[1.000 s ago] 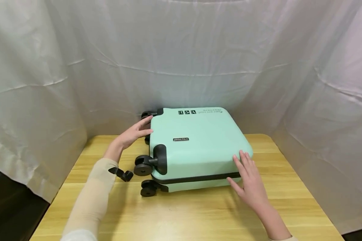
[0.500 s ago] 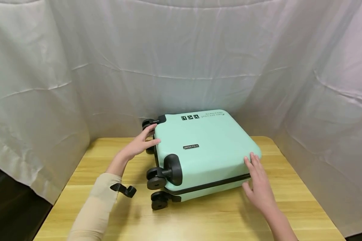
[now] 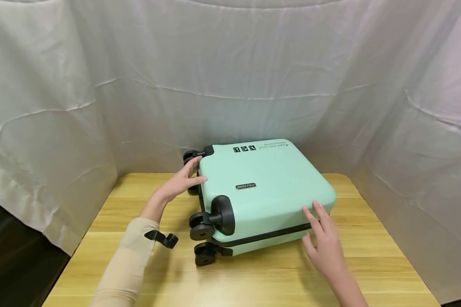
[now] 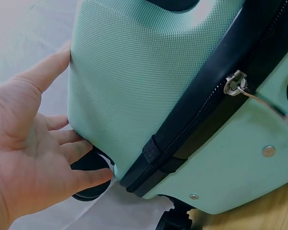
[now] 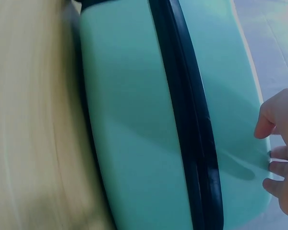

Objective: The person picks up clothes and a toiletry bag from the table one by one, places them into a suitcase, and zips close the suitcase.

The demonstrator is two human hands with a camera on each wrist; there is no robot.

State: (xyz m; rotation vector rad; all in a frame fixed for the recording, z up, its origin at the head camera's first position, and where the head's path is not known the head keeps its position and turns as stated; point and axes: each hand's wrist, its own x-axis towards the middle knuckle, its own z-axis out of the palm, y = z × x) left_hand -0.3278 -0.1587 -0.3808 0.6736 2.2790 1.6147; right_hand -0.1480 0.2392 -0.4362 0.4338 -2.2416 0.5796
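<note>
A mint-green hard-shell suitcase point(image 3: 269, 170) lies flat on the wooden table, its black wheels point(image 3: 202, 226) pointing left. At the wheeled end, my left hand point(image 3: 178, 183) has its fingers spread, fingertips and thumb right at the shell's edge. The left wrist view shows that hand point(image 4: 43, 153) touching the textured end, with a zipper pull point(image 4: 235, 83) on the black zipper band nearby. My right hand point(image 3: 324, 243) is at the near right corner, fingers extended over the upper shell edge. In the right wrist view, relaxed fingers point(image 5: 278, 165) overlap the shell's rim beside the black zipper seam point(image 5: 182, 115).
The wooden table point(image 3: 261, 281) runs out in front of the suitcase and to both sides. Pale curtains point(image 3: 230, 76) hang close behind it and at left and right. A black wrist-mounted bracket point(image 3: 162, 238) sticks out from the left sleeve point(image 3: 126, 256).
The suitcase has shifted right and turned slightly, its wheeled end nearer now. The left hand has followed it rightward. My right hand moved right with the corner, then slid back a little leftward.
</note>
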